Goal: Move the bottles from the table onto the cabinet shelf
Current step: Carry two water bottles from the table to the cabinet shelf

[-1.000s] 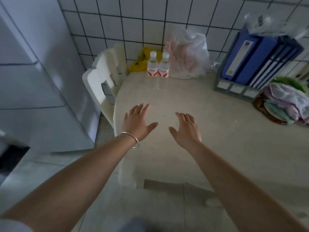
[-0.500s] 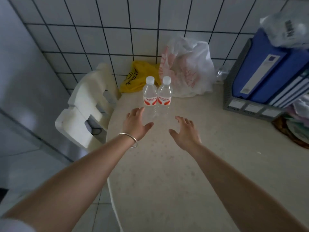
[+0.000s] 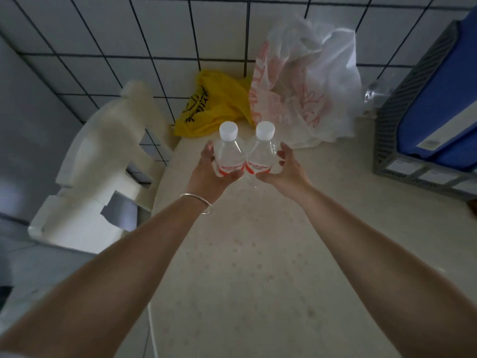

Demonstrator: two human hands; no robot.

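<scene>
Two clear water bottles with white caps and red labels stand side by side at the far end of the beige table (image 3: 258, 254). My left hand (image 3: 206, 171) wraps around the left bottle (image 3: 229, 153), fingers behind it and thumb across the label. My right hand (image 3: 281, 166) curls around the right bottle (image 3: 262, 153) the same way from the other side. Both bottles are upright and touch each other. The cabinet shelf is not in view.
A yellow bag (image 3: 214, 104) and a white plastic bag (image 3: 304, 89) lie against the tiled wall just behind the bottles. A grey file rack (image 3: 402, 161) with blue binders stands at the right. White foam packing (image 3: 103, 161) leans left of the table.
Both hands have reached forward from above the table's middle to the bottles and closed around them, one each. The camera has come closer to the wall.
</scene>
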